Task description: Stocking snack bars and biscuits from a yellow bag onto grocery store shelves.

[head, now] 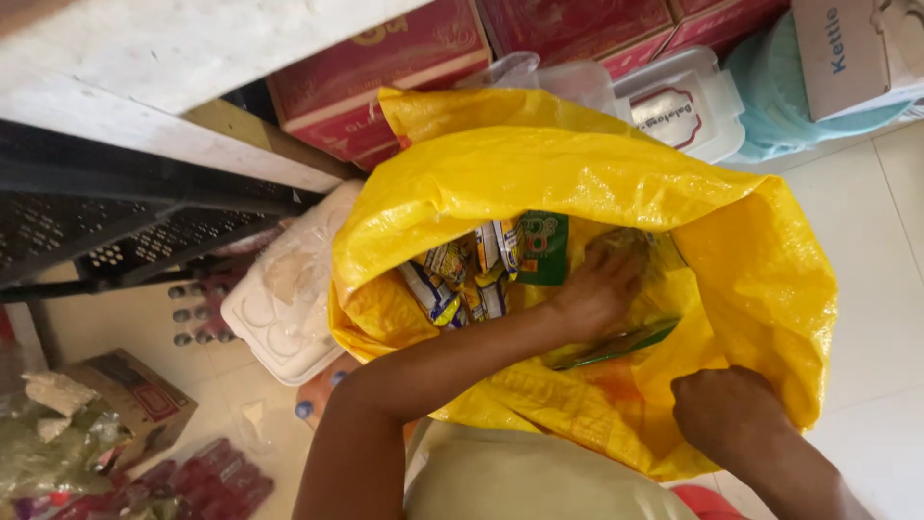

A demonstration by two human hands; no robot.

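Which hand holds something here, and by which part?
Right hand grips the yellow sack by its near rim. Left hand reaches among packets inside; its grip cannot be told.

A: Sack (597,164) mouth open; room over the packets (462,274)?
B: Little. Left hand (602,289) fills the middle; sack wall folds in at the near rim, right hand (722,409) there.

Glossy woven plastic yellow sack (577,183), shiny foil packets (462,274), matt red cardboard boxes (385,67), smooth floor tiles (881,270)
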